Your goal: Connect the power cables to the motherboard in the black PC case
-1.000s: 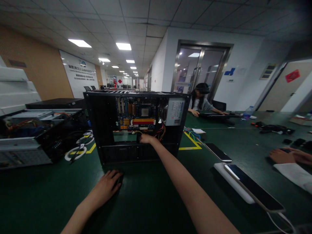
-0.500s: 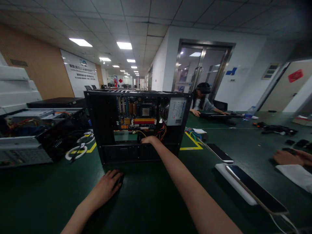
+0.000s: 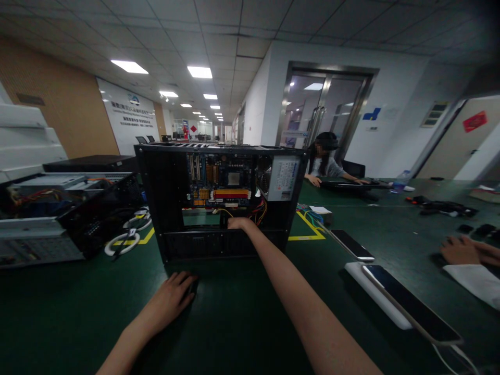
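An opened black computer case (image 3: 195,245) stands upright in front of me, its inside facing my way. The motherboard (image 3: 201,177) with red and yellow memory slots (image 3: 231,194) shows within, and a silver power supply (image 3: 282,178) sits at the upper right. My right hand (image 3: 237,224) reaches inside over the lower edge, by the yellow and red wires (image 3: 258,212); its fingers are hidden in the dark interior. My left hand (image 3: 177,294) rests on the green table (image 3: 219,317) just before the case, fingers extended and slightly bent, holding nothing I can see.
A second opened computer case (image 3: 70,213) lies at left, beside coiled white cable (image 3: 122,245). At right are a phone (image 3: 351,245), another phone (image 3: 410,302) on a white block (image 3: 371,291), and a co-worker's hands (image 3: 463,250). Another person (image 3: 324,161) sits across the table.
My right hand has shifted very slightly inside the case, and its forearm has moved a little. My left hand stays put. The co-worker's hand at right has turned a little.
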Demonstrator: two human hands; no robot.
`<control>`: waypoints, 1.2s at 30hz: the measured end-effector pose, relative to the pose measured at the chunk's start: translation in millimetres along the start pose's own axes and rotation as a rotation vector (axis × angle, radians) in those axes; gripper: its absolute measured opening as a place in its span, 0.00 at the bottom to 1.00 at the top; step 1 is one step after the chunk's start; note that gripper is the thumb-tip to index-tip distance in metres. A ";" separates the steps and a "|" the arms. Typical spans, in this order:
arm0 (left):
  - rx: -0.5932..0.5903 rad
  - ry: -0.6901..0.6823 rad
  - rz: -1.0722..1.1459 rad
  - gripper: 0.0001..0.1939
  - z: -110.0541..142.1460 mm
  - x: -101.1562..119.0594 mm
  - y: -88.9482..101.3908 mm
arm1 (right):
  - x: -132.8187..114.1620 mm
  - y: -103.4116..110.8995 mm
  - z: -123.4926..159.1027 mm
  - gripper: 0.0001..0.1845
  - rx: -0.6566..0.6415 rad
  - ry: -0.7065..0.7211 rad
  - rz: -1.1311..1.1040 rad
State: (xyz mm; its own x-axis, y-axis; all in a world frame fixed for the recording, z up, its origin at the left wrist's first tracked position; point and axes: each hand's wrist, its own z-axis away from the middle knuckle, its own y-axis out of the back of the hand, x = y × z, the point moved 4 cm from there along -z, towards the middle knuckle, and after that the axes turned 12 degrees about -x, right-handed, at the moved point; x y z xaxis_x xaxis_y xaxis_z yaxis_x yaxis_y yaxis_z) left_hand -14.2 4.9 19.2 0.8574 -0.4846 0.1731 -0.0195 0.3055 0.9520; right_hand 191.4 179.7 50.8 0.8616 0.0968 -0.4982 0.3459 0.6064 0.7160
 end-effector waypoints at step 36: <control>0.005 0.007 -0.004 0.21 -2.1 -4.8 -4.3 | 25.3 17.5 6.0 0.05 0.177 -0.009 -1.450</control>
State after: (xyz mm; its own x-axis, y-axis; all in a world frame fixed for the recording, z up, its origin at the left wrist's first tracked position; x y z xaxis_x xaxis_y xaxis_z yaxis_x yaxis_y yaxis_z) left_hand -17.2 7.6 13.8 0.8612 -0.4797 0.1679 -0.0192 0.2994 0.9539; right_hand 221.5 188.0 53.7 -0.2730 -0.5076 -0.8172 0.9342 0.0627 -0.3511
